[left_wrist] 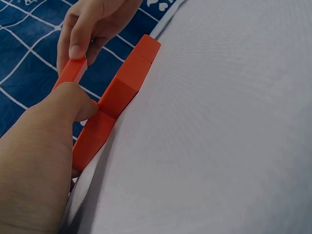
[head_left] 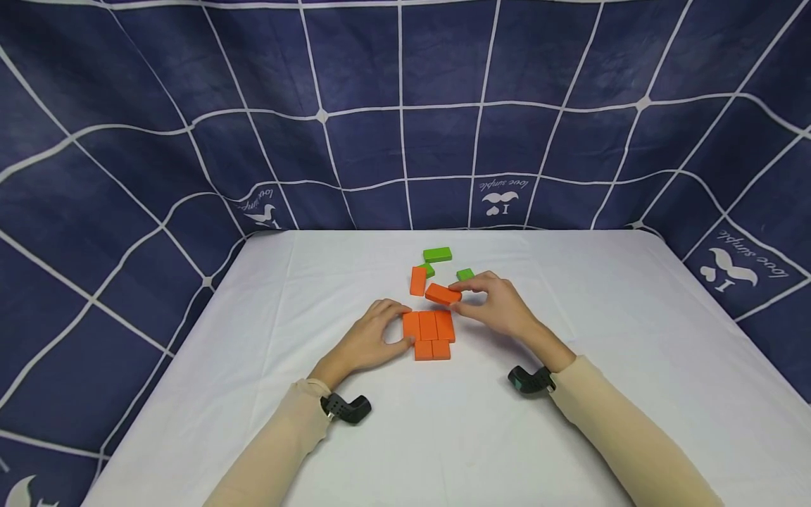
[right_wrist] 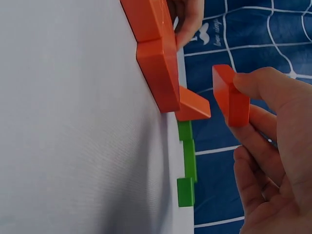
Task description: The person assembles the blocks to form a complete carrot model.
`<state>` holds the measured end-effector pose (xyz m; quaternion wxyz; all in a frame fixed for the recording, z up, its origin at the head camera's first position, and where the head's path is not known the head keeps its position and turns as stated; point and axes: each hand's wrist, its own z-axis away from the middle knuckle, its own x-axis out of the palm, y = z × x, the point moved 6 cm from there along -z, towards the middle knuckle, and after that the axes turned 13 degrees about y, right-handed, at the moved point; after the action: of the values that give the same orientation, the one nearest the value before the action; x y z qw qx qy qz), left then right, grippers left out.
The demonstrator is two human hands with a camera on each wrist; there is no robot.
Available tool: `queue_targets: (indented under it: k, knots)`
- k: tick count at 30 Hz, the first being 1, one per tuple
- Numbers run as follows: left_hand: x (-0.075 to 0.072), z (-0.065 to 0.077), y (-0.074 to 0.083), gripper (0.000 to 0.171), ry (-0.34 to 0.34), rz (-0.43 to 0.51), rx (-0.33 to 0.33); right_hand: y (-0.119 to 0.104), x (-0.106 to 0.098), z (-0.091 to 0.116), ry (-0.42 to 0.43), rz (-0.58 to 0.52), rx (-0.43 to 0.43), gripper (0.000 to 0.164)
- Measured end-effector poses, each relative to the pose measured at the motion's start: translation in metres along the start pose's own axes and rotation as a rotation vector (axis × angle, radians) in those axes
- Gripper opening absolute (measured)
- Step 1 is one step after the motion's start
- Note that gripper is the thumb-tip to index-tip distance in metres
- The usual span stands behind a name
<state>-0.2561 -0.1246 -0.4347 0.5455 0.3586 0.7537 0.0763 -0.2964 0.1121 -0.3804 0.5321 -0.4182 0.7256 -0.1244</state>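
My right hand (head_left: pixel 497 306) pinches an orange block (head_left: pixel 441 294) between thumb and fingers. The right wrist view shows that orange block (right_wrist: pixel 231 95) raised above the tabletop, its narrow end toward the palm. My left hand (head_left: pixel 370 334) curves around the left side of a flat group of orange blocks (head_left: pixel 428 326), thumb at the near corner and fingertips at the far edge. Three blocks lie side by side there, and two shorter-looking orange blocks (head_left: pixel 432 350) adjoin their near side. In the left wrist view, the left thumb (left_wrist: pixel 80 105) is against the group's edge.
Beyond the group a loose orange block (head_left: pixel 418 281) lies on the white tabletop (head_left: pixel 405 436). Behind it are a long green block (head_left: pixel 437 255), a partly hidden green block (head_left: pixel 428 270) and a small green block (head_left: pixel 465 274) near the right fingers. A blue checked cloth (head_left: pixel 443 141) hangs around the table.
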Motion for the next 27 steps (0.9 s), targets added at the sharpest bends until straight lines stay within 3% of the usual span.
queue_targets:
  k: [20, 27]
  knots:
    - [0.002, -0.001, -0.001, 0.054, -0.008, -0.002, 0.0, -0.015, 0.006, 0.042, -0.126, -0.158, -0.161, 0.034]
    - [0.002, -0.001, -0.001, 0.056, -0.005, -0.013, 0.006, -0.019, 0.013, 0.051, -0.175, -0.15, -0.204, 0.035]
